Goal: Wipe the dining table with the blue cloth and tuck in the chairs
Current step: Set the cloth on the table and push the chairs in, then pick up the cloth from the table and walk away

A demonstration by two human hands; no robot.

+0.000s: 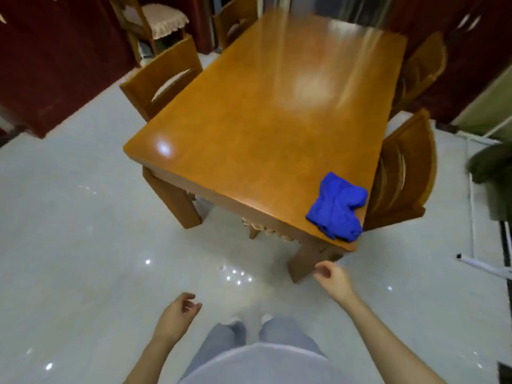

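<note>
Right hand [331, 279] hangs loosely curled and empty just below the surface's [263, 120] near right corner. Left hand [177, 314], also relaxed and empty, is at bottom centre. Blue cloth [336, 206] lies crumpled on that corner, reaching the near edge. Upper-left chair [163, 79] and right chair [401, 173] stand close against the side edges. Bare floor [83, 231] opens at lower left.

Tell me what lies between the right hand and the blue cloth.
In the head view, only the dining table's near edge and its corner leg separate the right hand from the blue cloth; the hand holds nothing.
</note>
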